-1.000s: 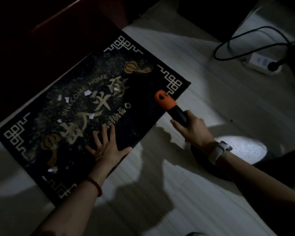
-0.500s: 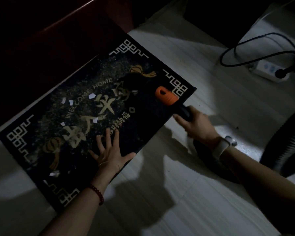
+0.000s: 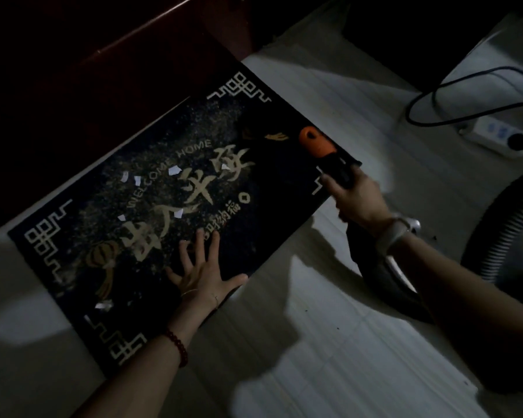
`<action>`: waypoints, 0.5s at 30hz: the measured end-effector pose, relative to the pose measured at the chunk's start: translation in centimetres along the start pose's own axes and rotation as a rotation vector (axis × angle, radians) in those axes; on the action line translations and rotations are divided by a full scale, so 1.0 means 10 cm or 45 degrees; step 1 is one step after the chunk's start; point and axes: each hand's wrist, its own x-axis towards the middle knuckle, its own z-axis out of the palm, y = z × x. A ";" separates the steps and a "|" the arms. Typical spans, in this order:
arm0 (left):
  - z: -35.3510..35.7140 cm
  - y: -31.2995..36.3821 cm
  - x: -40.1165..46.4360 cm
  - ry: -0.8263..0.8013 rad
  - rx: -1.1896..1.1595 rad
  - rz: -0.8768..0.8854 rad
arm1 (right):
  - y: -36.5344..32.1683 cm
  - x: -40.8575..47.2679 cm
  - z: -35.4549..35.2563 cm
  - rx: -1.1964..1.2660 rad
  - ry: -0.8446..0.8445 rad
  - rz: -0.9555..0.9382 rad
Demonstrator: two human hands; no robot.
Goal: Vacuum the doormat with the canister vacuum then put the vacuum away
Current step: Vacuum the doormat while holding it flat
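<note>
Vacuuming step under way — right hand point(image 3: 360, 200) wrapped round nozzle point(image 3: 316, 143); left hand point(image 3: 204, 276) spread flat on doormat point(image 3: 269, 212). Paper scraps point(image 3: 174, 169) left of grip — next sweep due there.

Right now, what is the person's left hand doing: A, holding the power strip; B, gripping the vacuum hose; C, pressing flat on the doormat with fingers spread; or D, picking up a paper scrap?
C: the left hand lies palm down with fingers spread on the near edge of the doormat, while the right hand holds the vacuum's orange-tipped nozzle.
</note>
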 end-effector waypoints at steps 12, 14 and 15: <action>-0.03 0.01 0.01 -0.020 0.026 0.016 | 0.17 -0.30 -0.12 -0.225 -0.024 0.005; -0.04 0.01 0.01 -0.022 0.017 0.014 | -0.09 0.04 -0.04 -0.152 -0.018 -0.031; -0.04 0.01 0.01 -0.016 0.010 0.013 | -0.17 0.15 -0.02 -0.083 -0.018 -0.022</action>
